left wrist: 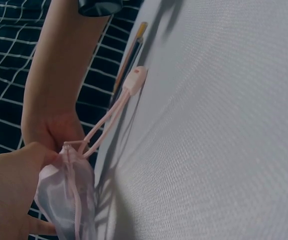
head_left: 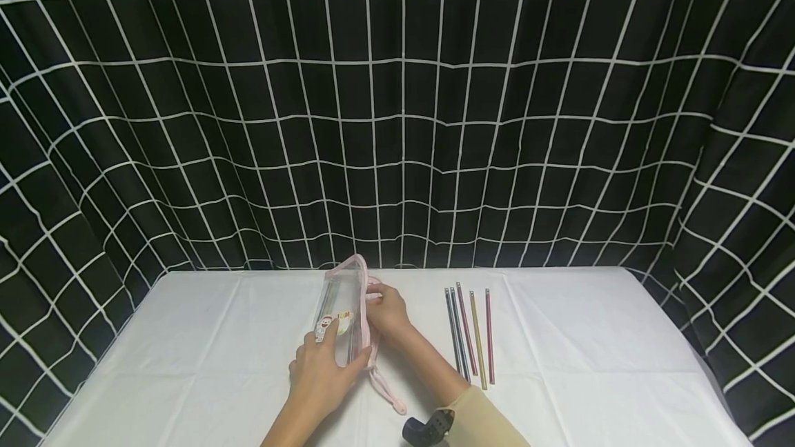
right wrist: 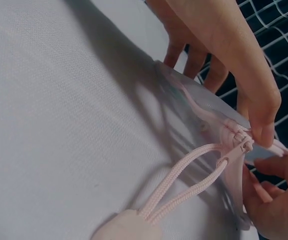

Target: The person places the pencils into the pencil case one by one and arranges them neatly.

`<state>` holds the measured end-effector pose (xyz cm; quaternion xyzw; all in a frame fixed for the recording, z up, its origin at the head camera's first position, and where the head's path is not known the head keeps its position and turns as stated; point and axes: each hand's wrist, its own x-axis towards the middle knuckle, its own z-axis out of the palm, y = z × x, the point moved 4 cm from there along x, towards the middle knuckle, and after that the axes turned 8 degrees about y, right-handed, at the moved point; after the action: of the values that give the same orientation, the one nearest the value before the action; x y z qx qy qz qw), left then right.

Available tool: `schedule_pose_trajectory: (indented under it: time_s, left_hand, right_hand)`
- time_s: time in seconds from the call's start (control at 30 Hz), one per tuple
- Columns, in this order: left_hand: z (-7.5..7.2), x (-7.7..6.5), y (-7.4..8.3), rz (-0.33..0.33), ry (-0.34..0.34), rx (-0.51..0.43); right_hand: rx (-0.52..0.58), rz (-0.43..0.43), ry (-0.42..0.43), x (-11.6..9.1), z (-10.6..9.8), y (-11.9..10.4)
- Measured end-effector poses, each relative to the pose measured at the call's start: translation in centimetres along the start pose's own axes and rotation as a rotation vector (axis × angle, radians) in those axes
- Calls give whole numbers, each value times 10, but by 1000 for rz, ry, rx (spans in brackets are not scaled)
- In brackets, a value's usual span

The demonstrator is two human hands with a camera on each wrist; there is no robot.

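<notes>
A clear pencil case (head_left: pixel 349 290) with pink trim and a cartoon print stands on its side on the white table, a few pencils showing through its wall. My left hand (head_left: pixel 323 368) grips it from the near left, thumb at the pink zipper edge and fingers spread over the print. At the case's right side my right hand (head_left: pixel 386 310) pinches the pink edge of the opening between thumb and fingers. From the zipper end hangs a pink cord pull (right wrist: pixel 183 175), lying toward me on the cloth. Part of the opening is hidden behind the right fingers.
Several pencils, dark, red and a yellow pencil (head_left: pixel 478 340), lie loosely side by side on the white tablecloth (head_left: pixel 186 350), right of the right forearm. A black curtain (head_left: pixel 397 123) with a white grid hangs behind the table and at both sides.
</notes>
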<state>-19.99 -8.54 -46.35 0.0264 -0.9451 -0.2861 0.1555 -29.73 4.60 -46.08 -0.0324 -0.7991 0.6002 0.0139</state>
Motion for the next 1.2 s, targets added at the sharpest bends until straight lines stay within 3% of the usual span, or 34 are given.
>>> schedule_pose_trajectory:
  time_s: [0.47, 1.2]
  left_hand:
    - [-1, 0, 0, 7, 3, 2]
    - [1, 1, -1, -4, 2, -2]
  right_hand:
    - [3, -24, -4, -5, -12, 4]
    - [272, 14, -34, -22, -31, 10]
